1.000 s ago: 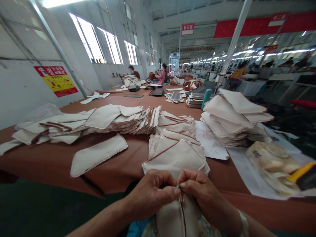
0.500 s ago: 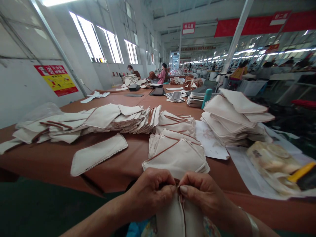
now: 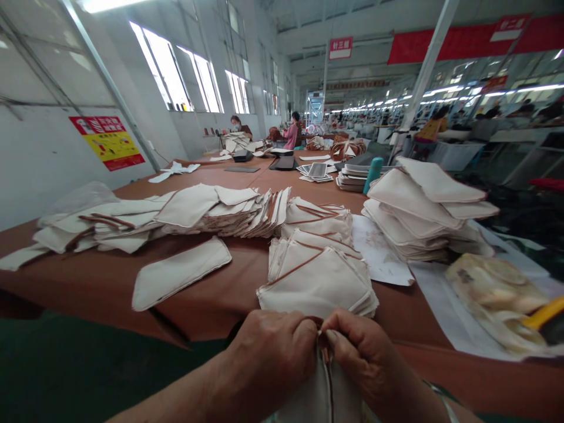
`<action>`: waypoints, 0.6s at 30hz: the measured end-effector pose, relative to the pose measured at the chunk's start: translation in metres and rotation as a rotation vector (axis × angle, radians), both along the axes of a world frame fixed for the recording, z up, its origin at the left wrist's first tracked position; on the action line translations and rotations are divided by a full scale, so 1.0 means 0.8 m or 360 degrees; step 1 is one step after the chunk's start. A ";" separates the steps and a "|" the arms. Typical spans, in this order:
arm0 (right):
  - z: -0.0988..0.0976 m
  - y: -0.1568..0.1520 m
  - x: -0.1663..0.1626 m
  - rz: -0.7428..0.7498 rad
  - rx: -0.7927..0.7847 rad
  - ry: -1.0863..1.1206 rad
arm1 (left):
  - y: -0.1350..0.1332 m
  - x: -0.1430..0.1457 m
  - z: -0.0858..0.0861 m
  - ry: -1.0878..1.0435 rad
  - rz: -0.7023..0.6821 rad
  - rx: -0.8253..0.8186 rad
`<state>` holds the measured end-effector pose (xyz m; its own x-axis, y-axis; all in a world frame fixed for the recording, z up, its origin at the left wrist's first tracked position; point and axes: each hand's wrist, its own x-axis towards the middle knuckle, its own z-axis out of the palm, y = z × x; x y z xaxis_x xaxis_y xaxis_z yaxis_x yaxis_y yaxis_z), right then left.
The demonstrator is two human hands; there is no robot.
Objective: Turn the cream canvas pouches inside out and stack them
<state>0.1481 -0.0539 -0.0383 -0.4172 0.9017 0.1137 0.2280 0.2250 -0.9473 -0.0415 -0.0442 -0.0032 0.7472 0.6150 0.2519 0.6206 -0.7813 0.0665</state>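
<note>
Close to me at the bottom centre, my left hand (image 3: 275, 349) and my right hand (image 3: 359, 352) are both closed, pinching the top edge of a cream fabric piece (image 3: 324, 396) with a brown seam running down its middle. The piece hangs below the edge of the brown table (image 3: 211, 302). Just beyond my knuckles lies a stack of cream fabric pieces with brown piping (image 3: 317, 279).
A single cream piece (image 3: 180, 273) lies to the left. Long fanned piles of cream pieces (image 3: 176, 214) cross the table; a tall stack (image 3: 423, 205) stands at right beside a teal bottle (image 3: 372, 174). A plastic bag (image 3: 497, 294) and a yellow tool (image 3: 540, 314) lie far right. People work at the table's far end.
My hands have dropped slightly lower and closer to me, still pinching the fabric's top edge. The view has shifted a little; the piles have not moved.
</note>
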 end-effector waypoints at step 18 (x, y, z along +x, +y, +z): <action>-0.019 -0.003 0.011 0.0016 -0.0157 0.0121 | 0.021 -0.016 0.024 -0.0553 0.0061 -0.1087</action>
